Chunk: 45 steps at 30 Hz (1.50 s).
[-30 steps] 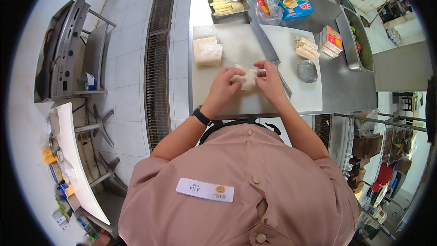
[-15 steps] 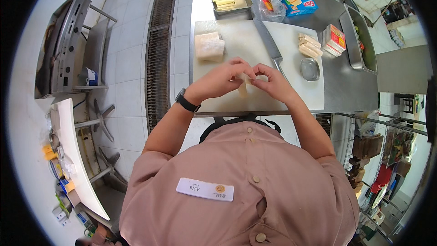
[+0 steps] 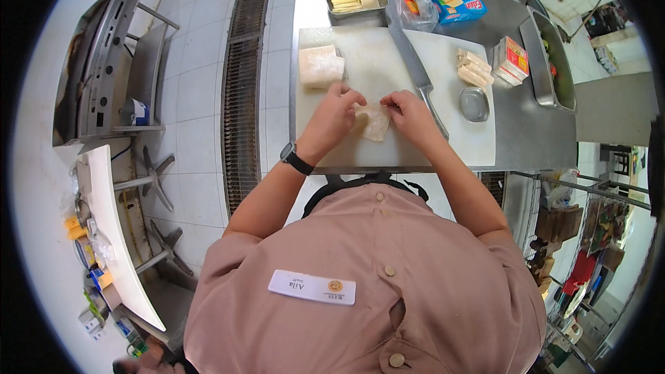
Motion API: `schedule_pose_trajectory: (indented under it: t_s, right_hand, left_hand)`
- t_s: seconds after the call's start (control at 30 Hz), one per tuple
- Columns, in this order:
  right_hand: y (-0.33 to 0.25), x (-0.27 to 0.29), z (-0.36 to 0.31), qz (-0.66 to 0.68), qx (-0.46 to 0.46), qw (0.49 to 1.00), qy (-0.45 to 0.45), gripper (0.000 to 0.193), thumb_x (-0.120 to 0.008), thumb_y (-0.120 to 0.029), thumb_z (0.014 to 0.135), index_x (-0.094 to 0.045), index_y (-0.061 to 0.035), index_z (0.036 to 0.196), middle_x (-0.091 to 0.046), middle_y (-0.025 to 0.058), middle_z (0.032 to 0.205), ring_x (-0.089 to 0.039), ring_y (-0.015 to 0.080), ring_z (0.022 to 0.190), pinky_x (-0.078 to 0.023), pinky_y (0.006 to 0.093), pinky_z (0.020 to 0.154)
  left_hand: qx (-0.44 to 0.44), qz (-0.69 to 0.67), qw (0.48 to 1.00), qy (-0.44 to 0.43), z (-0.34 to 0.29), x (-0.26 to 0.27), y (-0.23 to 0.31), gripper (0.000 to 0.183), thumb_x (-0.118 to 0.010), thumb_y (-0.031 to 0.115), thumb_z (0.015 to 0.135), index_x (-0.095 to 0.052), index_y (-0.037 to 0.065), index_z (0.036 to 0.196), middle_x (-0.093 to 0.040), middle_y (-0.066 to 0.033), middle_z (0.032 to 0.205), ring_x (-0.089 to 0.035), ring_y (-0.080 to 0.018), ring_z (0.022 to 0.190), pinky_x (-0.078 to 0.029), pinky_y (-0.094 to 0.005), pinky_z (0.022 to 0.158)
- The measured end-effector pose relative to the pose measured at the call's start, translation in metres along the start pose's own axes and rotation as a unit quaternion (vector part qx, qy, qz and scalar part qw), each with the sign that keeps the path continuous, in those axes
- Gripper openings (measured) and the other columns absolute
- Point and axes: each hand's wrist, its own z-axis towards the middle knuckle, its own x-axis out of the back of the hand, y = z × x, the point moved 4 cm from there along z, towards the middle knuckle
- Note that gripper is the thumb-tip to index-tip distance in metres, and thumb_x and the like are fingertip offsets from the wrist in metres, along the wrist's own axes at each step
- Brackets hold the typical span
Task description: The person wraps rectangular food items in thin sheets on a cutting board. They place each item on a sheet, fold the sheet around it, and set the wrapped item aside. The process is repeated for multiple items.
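A thin, pale spring roll wrapper hangs between my hands just over the white cutting board. My left hand pinches its left upper edge, and my right hand grips the right upper corner. Beyond my left hand lies a stack of square wrappers. Right of my right hand, a large knife lies along the board. Farther right are several finished rolls and a small metal dish.
A metal tin of pale yellow sticks, a plastic bag with a red item and a blue box stand along the back. At right are a red and white carton and a deep steel pan of vegetables.
My hands were close together with the wrapper bunched between them. Now they are apart, and the wrapper is spread out wider between them.
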Motion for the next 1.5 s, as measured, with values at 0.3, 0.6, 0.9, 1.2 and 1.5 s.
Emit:
schedule_pose_trajectory:
  t_s: [0.3,0.6,0.9,1.2,1.5]
  right_hand:
    - [-0.020,0.029,0.096,-0.054,0.144,0.978,0.143,0.013,-0.062,-0.006,0.089,-0.069,-0.0029,0.100,-0.064,0.0194,0.098,-0.062,0.0395,0.093,-0.051,0.0465,0.082]
    - [-0.036,0.018,0.263,-0.202,0.127,0.961,0.141,0.026,-0.059,-0.005,0.085,-0.073,-0.0145,0.105,-0.066,0.0147,0.106,-0.064,0.0365,0.099,-0.052,0.0450,0.089]
    - [-0.038,-0.016,0.294,-0.316,0.110,0.942,0.025,0.030,-0.065,-0.012,0.084,-0.071,-0.0180,0.113,-0.061,0.0151,0.115,-0.060,0.0345,0.110,-0.048,0.0467,0.095]
    - [-0.027,-0.005,0.293,-0.238,0.138,0.958,0.080,0.016,-0.061,-0.009,0.089,-0.064,-0.0087,0.105,-0.061,0.0186,0.112,-0.062,0.0388,0.105,-0.051,0.0456,0.089]
    - [0.013,0.062,0.196,0.309,-0.048,0.948,0.068,0.018,-0.069,-0.006,0.091,-0.062,0.0040,0.104,-0.068,0.0101,0.095,-0.068,0.0163,0.088,-0.057,0.0291,0.084]
  left_hand:
    - [0.084,-0.042,0.993,0.067,-0.036,-0.008,0.003,0.035,-0.070,0.001,0.085,-0.061,0.007,0.119,-0.047,-0.0141,0.120,-0.063,-0.0264,0.098,-0.055,-0.0351,0.090]
    - [0.120,-0.064,0.989,0.052,-0.040,-0.019,0.010,0.028,-0.064,0.002,0.089,-0.061,0.006,0.117,-0.050,-0.0137,0.113,-0.058,-0.0237,0.084,-0.053,-0.0319,0.082]
    - [0.121,-0.191,0.973,0.038,-0.046,-0.011,0.005,0.026,-0.060,-0.002,0.088,-0.068,0.007,0.112,-0.055,-0.0071,0.118,-0.061,-0.0168,0.098,-0.052,-0.0287,0.085]
    - [-0.012,-0.086,0.996,0.011,-0.049,-0.009,0.011,0.032,-0.058,-0.008,0.085,-0.068,0.008,0.111,-0.061,-0.0106,0.125,-0.060,-0.0286,0.110,-0.053,-0.0351,0.091]
    - [-0.102,0.061,0.993,0.000,-0.045,-0.005,0.006,0.030,-0.061,-0.006,0.081,-0.067,0.007,0.107,-0.060,-0.0161,0.120,-0.060,-0.0332,0.106,-0.054,-0.0371,0.087]
